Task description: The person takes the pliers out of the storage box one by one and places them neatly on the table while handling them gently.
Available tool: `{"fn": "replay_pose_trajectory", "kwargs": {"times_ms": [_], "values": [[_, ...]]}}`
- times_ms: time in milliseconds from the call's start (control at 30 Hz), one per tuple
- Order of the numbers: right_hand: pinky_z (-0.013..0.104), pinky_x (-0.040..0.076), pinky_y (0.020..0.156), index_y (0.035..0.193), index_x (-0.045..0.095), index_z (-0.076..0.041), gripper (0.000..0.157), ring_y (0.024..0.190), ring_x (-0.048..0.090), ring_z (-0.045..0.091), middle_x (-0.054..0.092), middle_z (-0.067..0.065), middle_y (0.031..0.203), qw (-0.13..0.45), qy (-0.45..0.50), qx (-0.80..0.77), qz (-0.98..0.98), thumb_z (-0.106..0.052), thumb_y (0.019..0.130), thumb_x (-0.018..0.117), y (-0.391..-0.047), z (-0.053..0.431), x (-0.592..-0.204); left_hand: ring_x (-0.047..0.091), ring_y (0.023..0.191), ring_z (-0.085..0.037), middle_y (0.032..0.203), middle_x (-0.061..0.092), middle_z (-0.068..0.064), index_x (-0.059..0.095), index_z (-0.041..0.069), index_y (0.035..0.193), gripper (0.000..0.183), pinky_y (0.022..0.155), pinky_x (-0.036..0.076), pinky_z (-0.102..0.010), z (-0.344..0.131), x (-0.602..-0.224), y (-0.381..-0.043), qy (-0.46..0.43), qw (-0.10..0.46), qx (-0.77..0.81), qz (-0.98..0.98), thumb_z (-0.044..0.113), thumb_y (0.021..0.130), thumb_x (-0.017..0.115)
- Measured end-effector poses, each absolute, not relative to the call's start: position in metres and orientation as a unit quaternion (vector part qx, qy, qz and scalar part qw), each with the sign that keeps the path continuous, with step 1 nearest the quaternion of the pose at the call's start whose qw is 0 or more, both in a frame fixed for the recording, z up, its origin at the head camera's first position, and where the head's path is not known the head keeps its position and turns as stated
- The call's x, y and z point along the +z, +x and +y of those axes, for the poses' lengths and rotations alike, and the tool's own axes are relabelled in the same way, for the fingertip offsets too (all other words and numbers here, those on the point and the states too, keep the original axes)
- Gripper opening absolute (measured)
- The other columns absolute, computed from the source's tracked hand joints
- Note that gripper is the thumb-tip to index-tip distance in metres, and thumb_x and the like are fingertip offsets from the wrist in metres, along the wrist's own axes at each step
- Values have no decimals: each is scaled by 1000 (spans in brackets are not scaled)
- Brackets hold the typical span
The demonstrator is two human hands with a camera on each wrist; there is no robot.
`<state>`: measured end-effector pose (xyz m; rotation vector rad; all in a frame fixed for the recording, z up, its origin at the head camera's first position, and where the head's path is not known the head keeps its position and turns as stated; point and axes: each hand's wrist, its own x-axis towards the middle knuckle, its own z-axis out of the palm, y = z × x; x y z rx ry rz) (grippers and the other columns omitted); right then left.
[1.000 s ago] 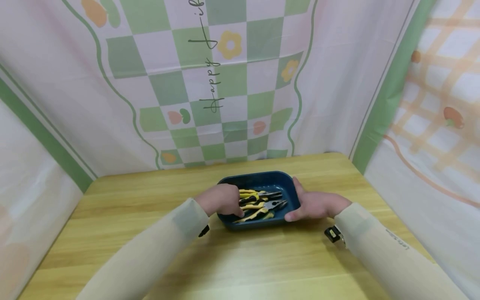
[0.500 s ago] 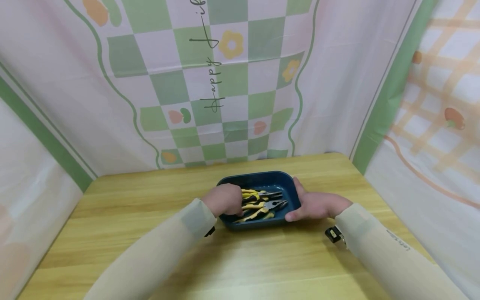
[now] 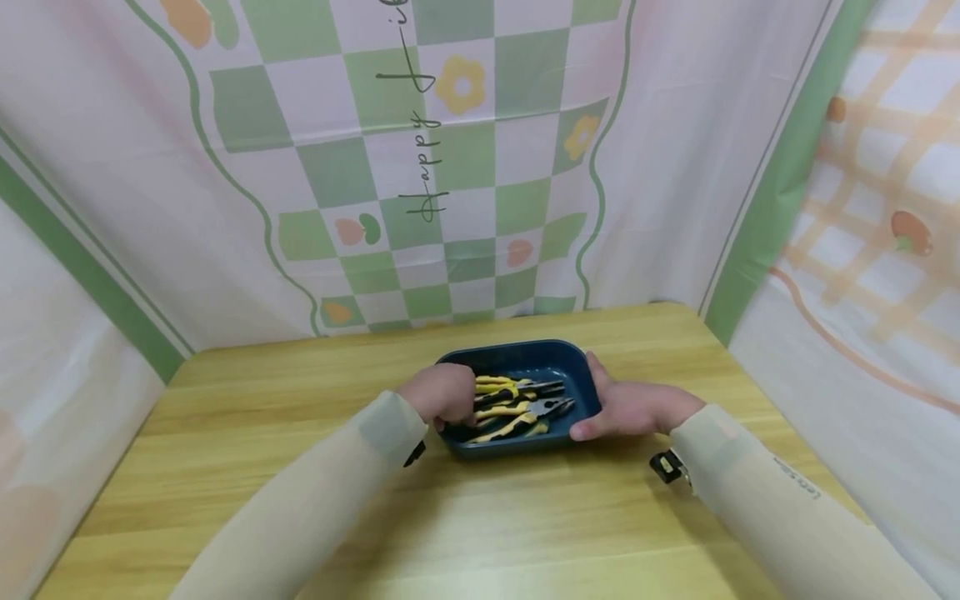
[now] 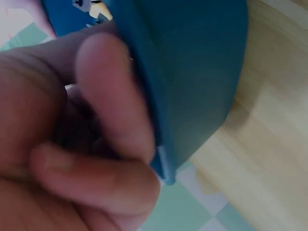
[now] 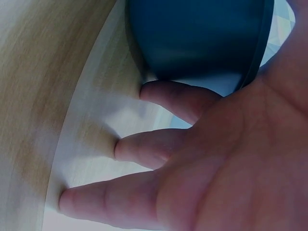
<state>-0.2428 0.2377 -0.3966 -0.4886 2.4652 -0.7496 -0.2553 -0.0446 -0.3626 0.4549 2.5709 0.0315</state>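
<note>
One curled left hand (image 3: 442,393) at blue box (image 3: 525,447), right hand (image 3: 636,407) splayed opposite.

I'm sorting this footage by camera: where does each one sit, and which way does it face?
Head: on the head, facing forward and down at yellow-and-black pliers in a dark blue rectangular bin on a light wooden table; left hand, right hand and cream sleeves show.
Left wrist: on that wrist, facing the bin's outer wall; curled fingers show.
Right wrist: on that wrist, facing the bin and table; palm and three fingers show.
Both wrist views share the bin and table.
</note>
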Motion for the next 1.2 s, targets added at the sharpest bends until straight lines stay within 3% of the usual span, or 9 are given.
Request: {"fn": "replay_pose_trajectory", "kwargs": {"times_ms": [200, 533, 667, 800, 933, 1200], "values": [[51, 19, 105, 141, -25, -1, 128, 127, 32, 41, -11, 29, 148, 261, -179, -280, 907, -52, 75, 72, -243, 238, -397, 43, 41, -13, 43, 43, 2, 60, 7, 54, 46, 62, 43, -28, -48, -367, -266, 222, 285, -15, 933, 37, 88, 65], [52, 19, 104, 141, -25, -2, 128, 128, 30, 42, -5, 31, 148, 263, -171, -280, 907, -53, 75, 73, -243, 238, -398, 40, 45, -14, 46, 40, 3, 51, 13, 50, 50, 66, 42, -31, -47, -366, -270, 216, 286, 2, 933, 41, 90, 61], [52, 19, 104, 141, -26, -2, 128, 128, 31, 42, -6, 31, 148, 264, -170, -276, 908, -53, 75, 72, -244, 238, -397, 52, 65, -11, 66, 53, 8, 68, 14, 72, 34, 77, 44, -31, -46, -366, -271, 235, 289, -7, 928, 42, 90, 60], [52, 19, 104, 141, -26, -2, 128, 127, 32, 42, -7, 31, 148, 263, -172, -272, 909, -54, 75, 71, -244, 238, -397, 55, 105, -13, 107, 62, 10, 70, 22, 108, 28, 89, 43, -33, -45, -367, -271, 251, 283, -16, 926, 42, 89, 61], [51, 20, 105, 141, -25, -2, 129, 127, 33, 41, -4, 31, 148, 263, -171, -270, 910, -54, 75, 72, -244, 237, -397, 54, 108, -14, 114, 61, 7, 68, 19, 112, 31, 90, 42, -33, -43, -366, -269, 257, 282, -17, 924, 39, 90, 62], [52, 19, 104, 141, -26, -4, 129, 127, 32, 43, -3, 31, 148, 267, -161, -274, 910, -55, 74, 72, -243, 237, -397, 55, 106, -13, 110, 62, 8, 68, 17, 113, 32, 90, 42, -31, -39, -365, -266, 267, 264, -15, 927, 34, 86, 68]]}}
